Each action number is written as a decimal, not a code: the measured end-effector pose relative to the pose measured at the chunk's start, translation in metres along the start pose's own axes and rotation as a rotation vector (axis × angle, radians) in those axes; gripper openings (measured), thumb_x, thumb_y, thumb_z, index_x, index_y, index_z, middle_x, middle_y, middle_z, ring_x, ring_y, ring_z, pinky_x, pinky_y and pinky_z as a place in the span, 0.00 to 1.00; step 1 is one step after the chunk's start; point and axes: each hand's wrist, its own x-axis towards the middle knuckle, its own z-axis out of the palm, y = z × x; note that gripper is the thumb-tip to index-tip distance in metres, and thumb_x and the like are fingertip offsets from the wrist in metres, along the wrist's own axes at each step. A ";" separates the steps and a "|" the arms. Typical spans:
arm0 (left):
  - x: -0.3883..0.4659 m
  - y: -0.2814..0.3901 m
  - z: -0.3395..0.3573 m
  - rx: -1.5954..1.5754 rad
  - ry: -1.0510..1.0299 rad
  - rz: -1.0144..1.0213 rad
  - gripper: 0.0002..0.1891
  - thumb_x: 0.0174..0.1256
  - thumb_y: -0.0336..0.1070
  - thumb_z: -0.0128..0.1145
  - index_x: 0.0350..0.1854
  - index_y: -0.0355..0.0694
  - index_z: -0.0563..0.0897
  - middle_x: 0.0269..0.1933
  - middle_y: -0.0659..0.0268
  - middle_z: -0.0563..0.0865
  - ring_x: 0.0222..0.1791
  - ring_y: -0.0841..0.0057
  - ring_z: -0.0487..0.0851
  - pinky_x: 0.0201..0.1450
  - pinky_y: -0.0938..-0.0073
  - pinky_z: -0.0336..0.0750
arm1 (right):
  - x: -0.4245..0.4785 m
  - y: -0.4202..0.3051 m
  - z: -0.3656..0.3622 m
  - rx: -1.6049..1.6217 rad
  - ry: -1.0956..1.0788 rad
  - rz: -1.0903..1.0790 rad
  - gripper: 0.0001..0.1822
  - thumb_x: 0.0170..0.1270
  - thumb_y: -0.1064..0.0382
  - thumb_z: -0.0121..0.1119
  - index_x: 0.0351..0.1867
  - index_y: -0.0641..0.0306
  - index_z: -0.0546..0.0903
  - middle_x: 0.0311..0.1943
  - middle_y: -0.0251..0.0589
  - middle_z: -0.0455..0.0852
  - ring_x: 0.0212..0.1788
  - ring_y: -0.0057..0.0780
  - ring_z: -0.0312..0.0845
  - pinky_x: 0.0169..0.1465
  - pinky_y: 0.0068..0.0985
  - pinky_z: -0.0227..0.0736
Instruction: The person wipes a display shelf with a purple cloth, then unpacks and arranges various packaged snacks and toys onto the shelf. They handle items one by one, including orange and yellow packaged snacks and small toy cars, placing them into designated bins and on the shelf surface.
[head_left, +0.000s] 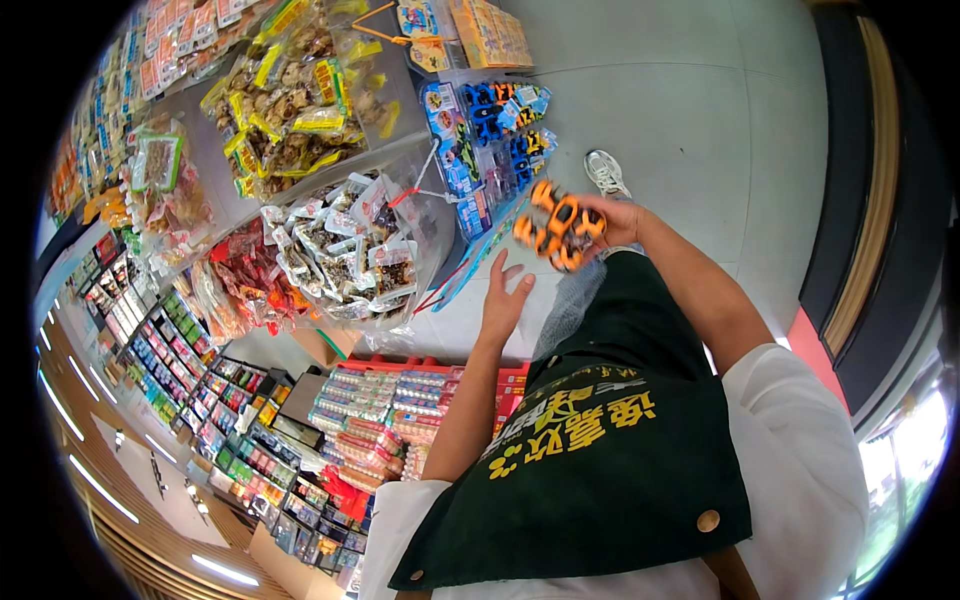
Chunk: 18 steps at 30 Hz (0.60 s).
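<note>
My right hand (619, 219) grips an orange-and-black plastic toy (561, 223) by its right side, above the floor. Whether it is one toy or several small ones together, I cannot tell. My left hand (508, 296) is empty, its fingers apart, just below and left of that toy. Close by on the left is the blue edge of a display card or box (469, 266), seen nearly edge-on. Beyond it, a blue printed display box (457, 157) holds several toy vehicles (484, 112) in blue, orange and yellow.
Clear bins on the left hold dark packaged snacks (345, 240) and yellow-labelled snack packs (300, 112). A cord (435, 169) hangs across the bin side. Stacked goods (390, 412) stand beside my left arm. My shoe (604, 171) rests on grey floor tiles (675, 112).
</note>
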 end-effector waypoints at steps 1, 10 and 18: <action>0.001 0.012 0.005 -0.137 -0.092 -0.012 0.34 0.61 0.43 0.65 0.68 0.42 0.66 0.57 0.58 0.79 0.59 0.68 0.76 0.62 0.69 0.67 | -0.006 -0.001 0.007 -0.153 -0.036 0.120 0.32 0.65 0.34 0.49 0.57 0.58 0.77 0.51 0.47 0.82 0.51 0.38 0.81 0.47 0.46 0.81; 0.025 0.011 0.035 -0.324 -0.025 -0.271 0.15 0.68 0.37 0.58 0.53 0.38 0.73 0.42 0.68 0.79 0.41 0.82 0.77 0.48 0.79 0.72 | -0.007 -0.004 0.005 -0.174 0.302 -0.209 0.38 0.66 0.32 0.49 0.70 0.50 0.62 0.61 0.40 0.70 0.51 0.39 0.77 0.52 0.32 0.74; 0.039 0.016 0.080 0.106 0.435 -0.008 0.22 0.67 0.39 0.59 0.57 0.35 0.70 0.48 0.58 0.81 0.47 0.65 0.80 0.53 0.69 0.72 | 0.068 0.035 0.022 -0.754 0.617 -0.628 0.59 0.45 0.40 0.73 0.73 0.63 0.52 0.66 0.57 0.62 0.69 0.46 0.59 0.68 0.35 0.59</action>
